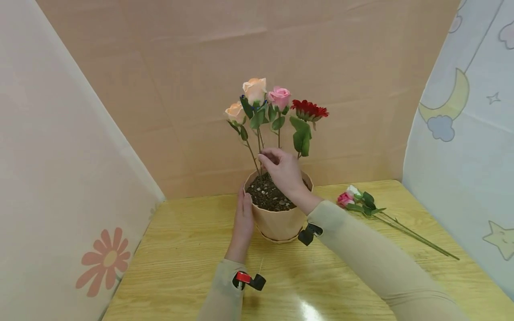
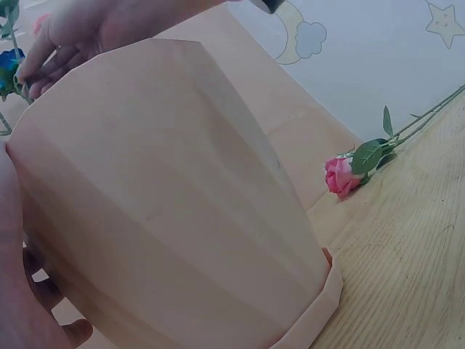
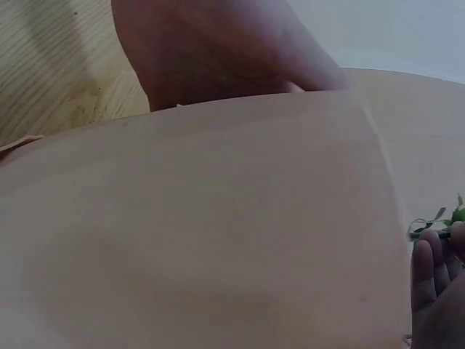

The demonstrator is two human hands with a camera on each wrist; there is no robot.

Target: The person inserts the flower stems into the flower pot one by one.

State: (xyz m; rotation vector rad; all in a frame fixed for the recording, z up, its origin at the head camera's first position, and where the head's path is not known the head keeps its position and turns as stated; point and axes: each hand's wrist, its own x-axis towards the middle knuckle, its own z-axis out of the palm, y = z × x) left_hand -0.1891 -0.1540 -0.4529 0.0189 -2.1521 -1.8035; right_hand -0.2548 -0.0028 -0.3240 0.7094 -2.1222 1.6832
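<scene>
A peach-coloured plant pot [image 1: 279, 225] filled with dark soil [image 1: 273, 196] stands on a saucer [image 1: 277, 240]. My left hand [image 1: 243, 216] rests along the pot's left side, its fingers fairly straight. Over the soil, my right hand [image 1: 283, 171] pinches a thin flower stem between thumb and fingers; which bloom it belongs to is hard to tell. Two peach roses [image 1: 254, 91], a pink rose [image 1: 279, 97] and a red daisy-like flower [image 1: 309, 109] rise from the pot. A blue flower [image 2: 9, 69] shows near the right fingers in the left wrist view, mostly hidden from the head.
On the table [image 1: 192, 249] to the right of the pot lie a pink rose [image 1: 344, 199] and a white rose [image 1: 353, 191], long stems pointing toward the front right. Cloth walls enclose the table at the back and both sides.
</scene>
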